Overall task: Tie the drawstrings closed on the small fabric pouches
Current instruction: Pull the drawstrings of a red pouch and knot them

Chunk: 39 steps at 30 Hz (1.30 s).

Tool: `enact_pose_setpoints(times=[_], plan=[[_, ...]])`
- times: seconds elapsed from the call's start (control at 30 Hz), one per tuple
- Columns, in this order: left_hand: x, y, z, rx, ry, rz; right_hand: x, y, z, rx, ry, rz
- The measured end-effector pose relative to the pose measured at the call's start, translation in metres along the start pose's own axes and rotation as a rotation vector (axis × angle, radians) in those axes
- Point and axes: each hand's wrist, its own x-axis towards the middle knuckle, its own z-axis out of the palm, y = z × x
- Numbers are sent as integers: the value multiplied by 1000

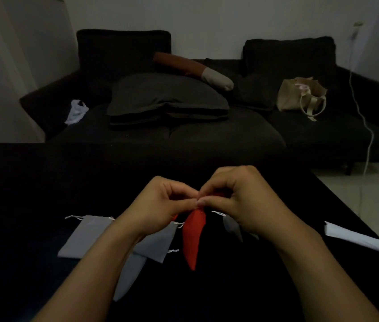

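Note:
A red fabric pouch (193, 238) hangs from my two hands above the black table (44, 182). My left hand (160, 203) and my right hand (237, 198) meet at its top, fingers pinched on the gathered mouth and its drawstrings. The strings themselves are mostly hidden by my fingers. Several grey pouches with white drawstrings lie flat below: one at the left (84, 235), one under my left wrist (158, 245), one lower down (130, 275), and one partly hidden behind my right hand (231, 226).
A white folded pouch or cloth (355, 235) lies near the table's right edge. Beyond the table stands a dark sofa (207, 135) with cushions, a beige tote bag (300, 96) and a white plastic bag (77, 111). A white cable (367, 126) hangs at the right.

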Motion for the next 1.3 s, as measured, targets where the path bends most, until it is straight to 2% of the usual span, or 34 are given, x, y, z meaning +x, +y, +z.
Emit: enact_pose_setpoints(times=[0.2,0.33,0.63,0.83,0.97,1.13,1.3], plan=[[-1,2,-1,-114,-78,18,-2,5,-4,365,70,144],[-1,4,0,-109,-120,60,-6,7,-4,480,51,186],[2,4,12,-89,224,183,-3,11,11,700,191,353],[4,2,21,-34,333,202,-3,14,15,735,177,334],[5,-2,26,67,429,255,-2,15,21,887,184,424],[5,-3,29,87,486,298,-1,16,25,905,209,466],[7,0,31,-130,463,172,-1,15,24,807,231,395]])
